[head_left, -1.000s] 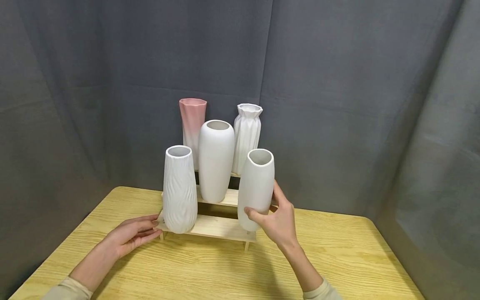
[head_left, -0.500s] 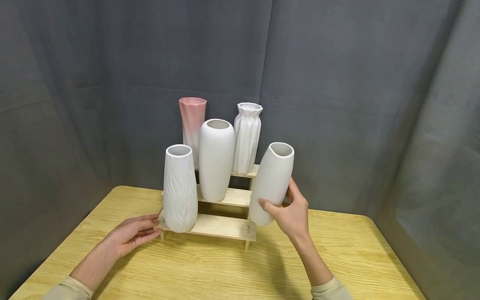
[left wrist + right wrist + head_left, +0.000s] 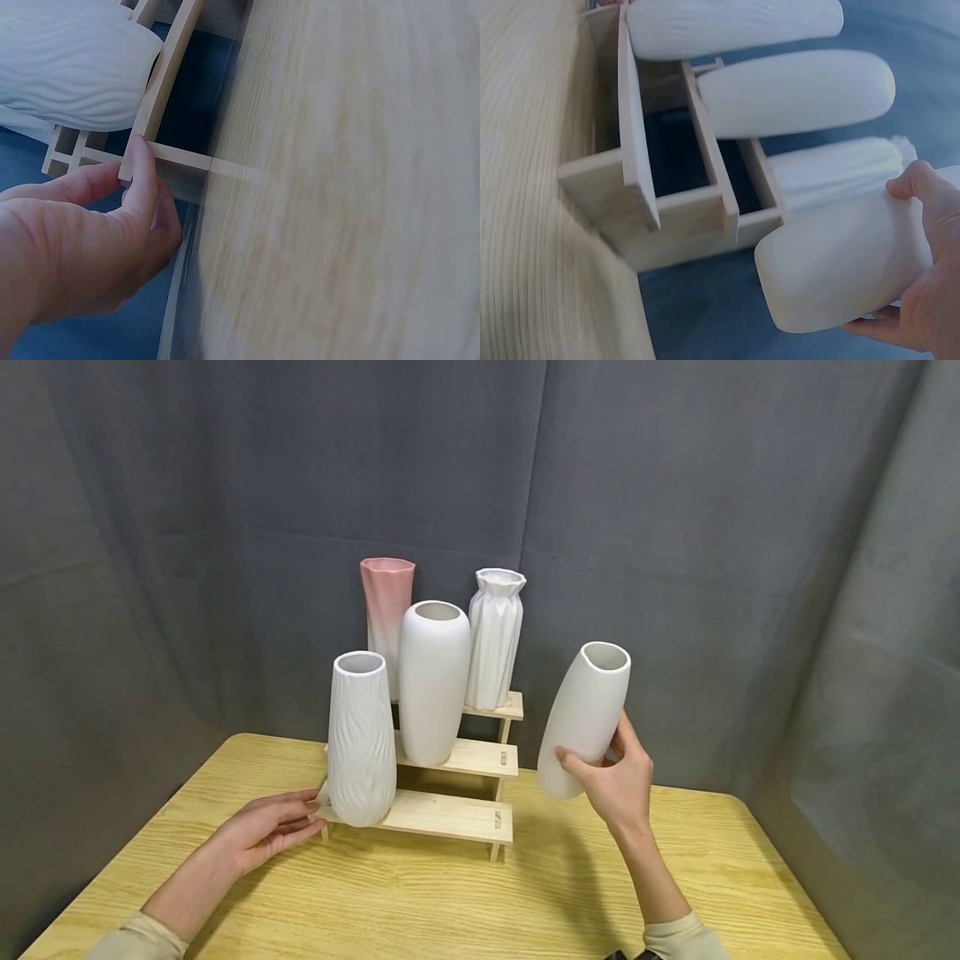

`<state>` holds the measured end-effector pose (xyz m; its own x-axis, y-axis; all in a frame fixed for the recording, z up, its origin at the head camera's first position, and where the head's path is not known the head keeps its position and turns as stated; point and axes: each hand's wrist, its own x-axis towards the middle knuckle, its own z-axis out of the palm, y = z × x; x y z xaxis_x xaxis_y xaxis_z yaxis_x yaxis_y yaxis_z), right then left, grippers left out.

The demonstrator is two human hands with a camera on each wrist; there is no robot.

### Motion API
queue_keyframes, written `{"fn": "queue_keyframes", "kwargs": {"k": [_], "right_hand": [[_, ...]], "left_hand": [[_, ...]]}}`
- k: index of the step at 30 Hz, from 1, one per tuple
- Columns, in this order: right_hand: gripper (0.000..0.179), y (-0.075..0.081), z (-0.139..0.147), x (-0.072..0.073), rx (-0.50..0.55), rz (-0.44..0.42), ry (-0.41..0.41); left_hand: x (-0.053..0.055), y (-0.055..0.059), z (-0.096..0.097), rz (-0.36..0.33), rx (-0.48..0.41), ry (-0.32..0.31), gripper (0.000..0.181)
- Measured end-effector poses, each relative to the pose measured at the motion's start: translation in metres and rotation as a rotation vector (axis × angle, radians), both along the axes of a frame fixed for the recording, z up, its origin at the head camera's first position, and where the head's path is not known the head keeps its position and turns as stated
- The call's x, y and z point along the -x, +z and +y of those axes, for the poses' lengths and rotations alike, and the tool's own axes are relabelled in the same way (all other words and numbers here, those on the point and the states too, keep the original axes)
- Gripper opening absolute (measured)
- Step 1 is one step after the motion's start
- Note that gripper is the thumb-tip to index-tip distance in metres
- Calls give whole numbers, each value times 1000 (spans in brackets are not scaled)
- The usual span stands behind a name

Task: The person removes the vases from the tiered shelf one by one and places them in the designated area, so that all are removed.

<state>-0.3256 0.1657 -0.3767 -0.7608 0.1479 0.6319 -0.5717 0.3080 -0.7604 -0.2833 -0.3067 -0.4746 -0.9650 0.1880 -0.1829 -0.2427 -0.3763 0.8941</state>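
My right hand (image 3: pixel 611 777) grips a smooth white vase (image 3: pixel 588 714) around its lower half and holds it tilted in the air, right of the stepped wooden stand (image 3: pixel 450 817). In the right wrist view, the base of that vase (image 3: pixel 832 262) points toward the stand. My left hand (image 3: pixel 262 831) pinches the left end of the stand's lowest step between thumb and fingers, as the left wrist view shows. Close to those fingers, a wavy-textured white vase (image 3: pixel 362 743) stands on the lowest step.
On the middle step stands a tall smooth white vase (image 3: pixel 433 685). The top step bears a pink-and-white vase (image 3: pixel 386 610) and a pleated white vase (image 3: pixel 495 643). The wooden table (image 3: pixel 420 910) has dark grey curtains (image 3: pixel 675 527) behind and at both sides.
My right hand has lifted the smooth vase off the lowest step and carried it right, tilting it more. The stand's right end has come into view. My left hand has stayed put.
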Motion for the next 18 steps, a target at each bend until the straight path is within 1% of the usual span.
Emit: {"fn": "queue_keyframes", "kwargs": {"k": [2, 6, 9, 12, 16, 18], "right_hand": [[87, 1, 3, 0, 12, -4, -21], [84, 8, 6, -8, 16, -21, -75], [83, 8, 12, -9, 22, -41, -118], [81, -6, 28, 4, 47, -63, -158], [82, -28, 54, 27, 83, -104, -220], [85, -34, 65, 34, 98, -117, -243]], "left_hand": [[0, 0, 0, 0, 4, 2, 63], [-1, 0, 0, 2, 10, 9, 64], [-1, 0, 1, -1, 11, 15, 63], [-1, 0, 1, 0, 7, 8, 63], [0, -1, 0, -3, -10, 5, 64], [0, -2, -1, -2, -19, 4, 64]]}}
